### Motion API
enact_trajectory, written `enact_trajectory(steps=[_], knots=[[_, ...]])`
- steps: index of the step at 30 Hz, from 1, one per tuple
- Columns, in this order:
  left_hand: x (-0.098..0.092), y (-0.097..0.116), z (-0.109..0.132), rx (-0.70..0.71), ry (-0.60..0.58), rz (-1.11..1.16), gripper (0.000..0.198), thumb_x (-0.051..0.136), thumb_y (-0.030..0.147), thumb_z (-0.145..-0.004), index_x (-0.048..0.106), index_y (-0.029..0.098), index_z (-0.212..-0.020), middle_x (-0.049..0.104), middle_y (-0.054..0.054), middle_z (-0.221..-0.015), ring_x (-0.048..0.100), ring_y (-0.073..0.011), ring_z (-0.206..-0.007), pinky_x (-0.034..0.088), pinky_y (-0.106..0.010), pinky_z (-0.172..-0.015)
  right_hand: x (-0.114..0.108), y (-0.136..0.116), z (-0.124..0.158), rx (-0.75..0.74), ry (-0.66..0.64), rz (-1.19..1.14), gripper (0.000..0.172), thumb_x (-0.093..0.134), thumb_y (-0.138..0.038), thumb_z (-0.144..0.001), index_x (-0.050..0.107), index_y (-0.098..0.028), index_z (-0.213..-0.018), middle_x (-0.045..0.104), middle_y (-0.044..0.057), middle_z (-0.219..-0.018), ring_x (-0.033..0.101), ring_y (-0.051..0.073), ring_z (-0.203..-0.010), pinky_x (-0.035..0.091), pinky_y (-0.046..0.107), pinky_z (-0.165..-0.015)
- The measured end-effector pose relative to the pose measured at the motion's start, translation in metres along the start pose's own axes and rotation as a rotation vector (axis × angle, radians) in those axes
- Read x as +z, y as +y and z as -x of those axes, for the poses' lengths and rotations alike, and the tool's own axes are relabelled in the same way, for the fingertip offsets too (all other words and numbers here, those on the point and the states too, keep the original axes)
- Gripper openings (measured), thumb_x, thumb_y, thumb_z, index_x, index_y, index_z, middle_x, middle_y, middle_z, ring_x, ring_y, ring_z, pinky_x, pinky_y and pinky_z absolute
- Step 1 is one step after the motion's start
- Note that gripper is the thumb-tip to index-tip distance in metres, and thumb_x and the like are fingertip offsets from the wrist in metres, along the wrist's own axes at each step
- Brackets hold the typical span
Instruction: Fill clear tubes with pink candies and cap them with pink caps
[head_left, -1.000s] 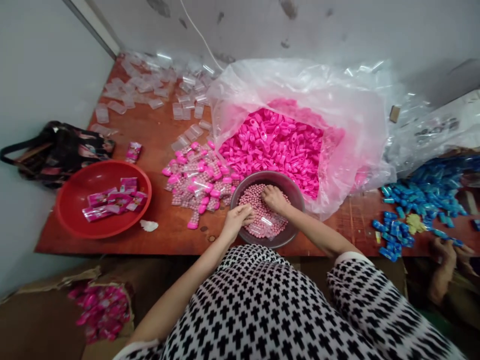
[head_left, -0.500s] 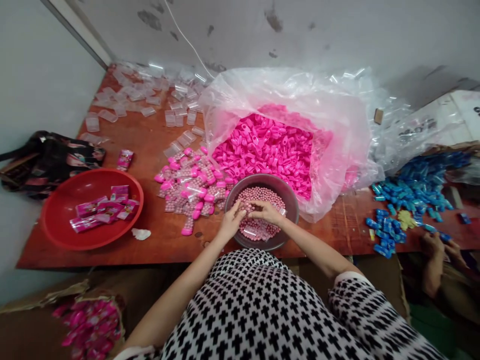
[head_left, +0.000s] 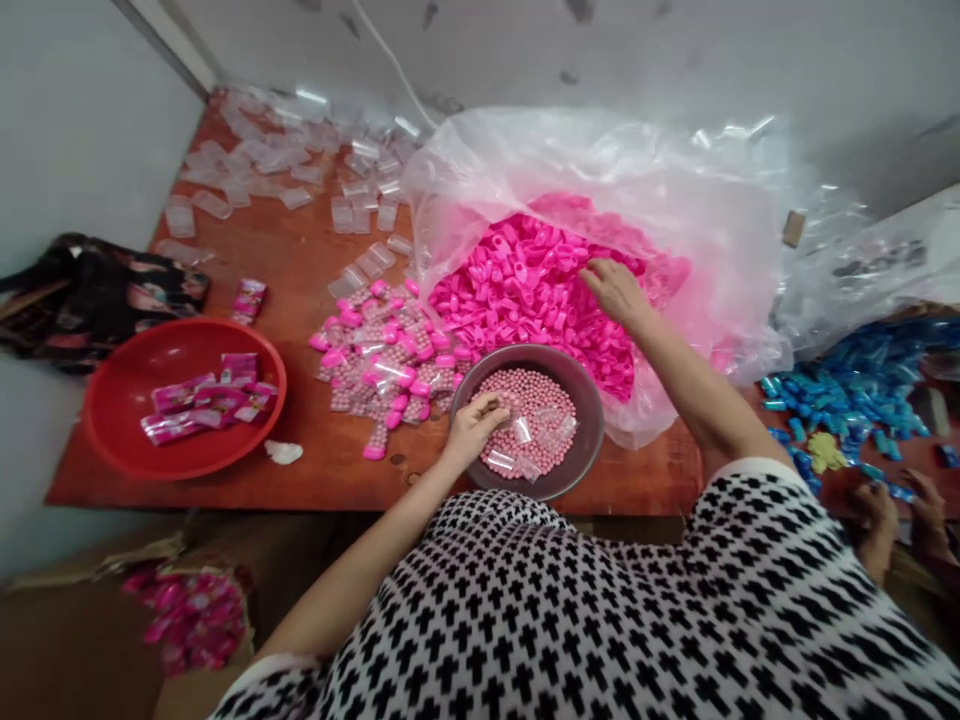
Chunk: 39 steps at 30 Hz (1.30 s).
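Observation:
My left hand (head_left: 477,428) is over the left side of a dark bowl (head_left: 589,440), its fingers closed round something small that I cannot make out. Pink beads (head_left: 551,395) and a few clear plastic containers (head_left: 501,461) lie in that bowl. My right hand (head_left: 616,290) reaches over the heap of pink plastic caps (head_left: 525,270) in a big clear bag (head_left: 720,215); its fingers are bent, and whether they grip a cap is unclear. Left of the bowl is a pile of bead-filled containers with pink caps (head_left: 390,360).
A red bowl (head_left: 120,430) with pink packets stands at the left, beside a dark bag (head_left: 97,300). Clear containers (head_left: 262,155) lie at the back left. At the right, another person's hands (head_left: 877,505) work near blue pieces (head_left: 847,400).
My right hand has left the bead bowl and moved up and right to the pink caps. My left hand stays at the bowl. The view has shifted slightly.

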<state>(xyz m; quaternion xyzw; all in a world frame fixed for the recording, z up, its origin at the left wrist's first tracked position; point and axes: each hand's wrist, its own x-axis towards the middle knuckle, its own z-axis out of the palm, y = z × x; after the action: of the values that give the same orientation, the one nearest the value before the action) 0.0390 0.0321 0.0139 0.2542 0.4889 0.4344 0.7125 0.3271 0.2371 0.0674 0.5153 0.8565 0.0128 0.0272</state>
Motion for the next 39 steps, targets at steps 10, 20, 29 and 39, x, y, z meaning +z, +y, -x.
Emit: enact_trajectory(steps=[10, 20, 29, 39], knots=[[0.001, 0.012, -0.013, 0.061, -0.064, 0.003, 0.05, 0.077, 0.039, -0.062, 0.067, 0.015, -0.104, 0.072, -0.006, -0.096, 0.068, -0.0177, -0.08, 0.058, -0.036, -0.076, -0.012, -0.006, -0.003, -0.006, 0.293, -0.212, 0.034, 0.046, -0.035, -0.094, 0.059, -0.011, -0.114, 0.061, 0.017, -0.119, 0.05, 0.021, -0.112, 0.035, 0.038, -0.098], [0.003, 0.023, -0.007, 0.365, -0.114, -0.48, 0.03, 0.065, 0.033, -0.076, 0.071, 0.017, -0.101, 0.072, -0.005, -0.102, 0.067, -0.0209, -0.095, 0.051, -0.035, -0.09, -0.047, -0.137, 0.086, -0.462, -0.173, -0.664, 0.037, 0.043, -0.035, -0.094, 0.052, -0.019, -0.127, 0.063, 0.01, -0.108, 0.061, 0.018, -0.092, 0.048, 0.033, -0.08], [-0.001, 0.032, 0.005, 0.513, -0.191, -0.757, 0.024, 0.061, 0.031, -0.081, 0.072, 0.019, -0.099, 0.072, -0.006, -0.102, 0.067, -0.0197, -0.094, 0.05, -0.032, -0.088, -0.053, -0.15, 0.11, -0.422, -0.33, -0.231, 0.033, 0.047, -0.023, -0.091, 0.054, -0.019, -0.123, 0.065, 0.011, -0.101, 0.062, 0.019, -0.087, 0.044, 0.028, -0.072], [0.001, 0.03, 0.02, 0.492, -0.149, -0.729, 0.029, 0.062, 0.033, -0.081, 0.07, 0.017, -0.104, 0.072, -0.007, -0.103, 0.066, -0.02, -0.095, 0.05, -0.032, -0.088, -0.035, -0.17, 0.126, -0.027, 0.177, -0.815, 0.034, 0.056, -0.042, -0.087, 0.06, -0.019, -0.112, 0.068, 0.007, -0.099, 0.063, 0.017, -0.084, 0.049, 0.029, -0.075]])
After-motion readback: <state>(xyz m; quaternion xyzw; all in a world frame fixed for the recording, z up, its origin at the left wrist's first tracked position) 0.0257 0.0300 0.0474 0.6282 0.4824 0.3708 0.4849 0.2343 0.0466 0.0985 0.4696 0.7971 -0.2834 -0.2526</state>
